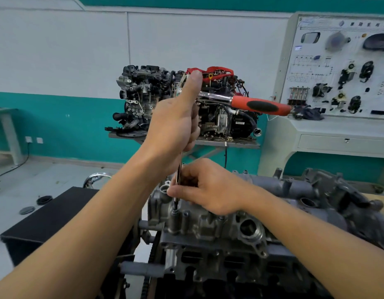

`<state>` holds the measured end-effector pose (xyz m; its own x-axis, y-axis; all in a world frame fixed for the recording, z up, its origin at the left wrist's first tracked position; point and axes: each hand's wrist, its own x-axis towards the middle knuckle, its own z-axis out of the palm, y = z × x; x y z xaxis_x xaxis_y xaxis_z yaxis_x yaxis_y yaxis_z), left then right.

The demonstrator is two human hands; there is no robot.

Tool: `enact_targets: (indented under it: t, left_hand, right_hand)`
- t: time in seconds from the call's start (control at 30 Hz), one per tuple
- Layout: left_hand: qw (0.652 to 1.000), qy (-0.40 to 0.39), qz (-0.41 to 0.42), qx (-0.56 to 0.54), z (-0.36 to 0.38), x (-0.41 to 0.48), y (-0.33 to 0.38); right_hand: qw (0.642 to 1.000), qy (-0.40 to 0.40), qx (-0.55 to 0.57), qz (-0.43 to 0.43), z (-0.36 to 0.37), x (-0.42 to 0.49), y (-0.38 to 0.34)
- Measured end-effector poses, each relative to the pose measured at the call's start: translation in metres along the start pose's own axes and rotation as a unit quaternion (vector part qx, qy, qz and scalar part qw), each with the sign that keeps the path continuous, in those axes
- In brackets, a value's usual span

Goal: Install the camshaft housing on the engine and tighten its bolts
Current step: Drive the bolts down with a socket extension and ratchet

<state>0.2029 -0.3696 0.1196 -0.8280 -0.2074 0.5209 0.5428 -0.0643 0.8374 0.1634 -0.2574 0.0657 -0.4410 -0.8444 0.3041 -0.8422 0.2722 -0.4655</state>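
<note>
While the left hand (176, 117) wraps its grip round the head end of the ratchet wrench (262, 106), thumb pointing up, the red-and-black handle sticks out to the right with nothing on it.

Head view, the only one: right hand (210, 188) is lower down, grip closed in a pinch on the thin extension bar (178, 169), just above where its tip drops into a bolt boss at the left end of the camshaft housing (208, 225). Bolt itself hidden under the tip. Housing sits near centre on top of the engine (219, 266) and runs off to the right.

Handling, judged: housing is cast metal, so heavy, rigid, no flex. It looks seated, so no lifting needed; take hold of the tool, not the part. Long thin bar is likely to wobble and slip off the bolt head. Best holds are probably a low pinch to steady it, a palm on top to press down, and the rubber handle for torque. Threads probably strip if forced, so go gentle.

Far: second engine (143, 93) on a stand, training board (337, 61) far right, black box (46, 223) near left.
</note>
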Motion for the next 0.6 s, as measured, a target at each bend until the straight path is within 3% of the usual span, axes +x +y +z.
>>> enact_targets:
  t: [0.27,0.43,0.53,0.6]
  left_hand:
    - [0.997,0.051,0.032,0.037,0.006,-0.016,0.003]
    - [0.993,0.067,0.064,0.071,0.006,-0.022,0.003]
    - [0.989,0.074,0.08,0.098,0.008,-0.023,0.001]
    - [0.99,0.072,0.073,0.095,0.01,-0.023,0.001]
  right_hand:
    - [0.998,-0.009,-0.034,0.043,0.001,-0.004,-0.009]
    - [0.999,0.006,-0.039,0.023,-0.006,-0.014,-0.01]
    - [0.976,0.156,0.148,-0.019,-0.025,-0.025,-0.013]
    - [0.89,0.249,0.379,-0.049,-0.044,-0.033,-0.018]
